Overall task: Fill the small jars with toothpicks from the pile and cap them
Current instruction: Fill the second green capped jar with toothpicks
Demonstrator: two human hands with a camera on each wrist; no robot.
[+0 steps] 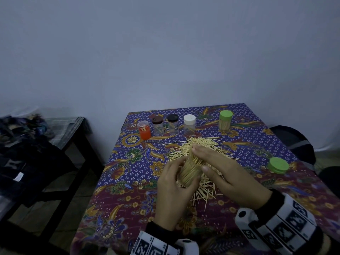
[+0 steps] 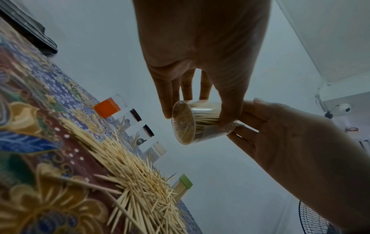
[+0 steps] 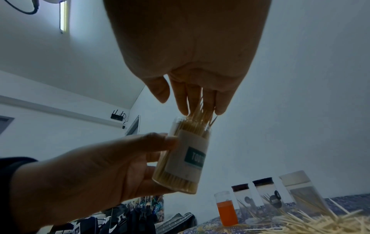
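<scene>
A flowered batik cloth covers my surface [image 1: 128, 181], pushed against a plain pale wall. Along its far side stand an orange jar [image 1: 144, 130], two dark-capped jars, a white-capped jar [image 1: 189, 124] and a green-capped jar [image 1: 225, 120] packed with picks. My left hand [image 1: 172, 192] grips a clear labelled jar [image 1: 189, 172] crammed with toothpicks, held above the pale pile [image 1: 202, 146]. My right hand [image 1: 226, 173] pinches thin picks at its mouth. A loose green cap [image 1: 277, 165] lies right.

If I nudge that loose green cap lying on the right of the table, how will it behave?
The green cap lies flat and low, so it will probably slide on the tablecloth, not tip. It looks like light plastic. On edge, its round shape would likely roll.
</scene>
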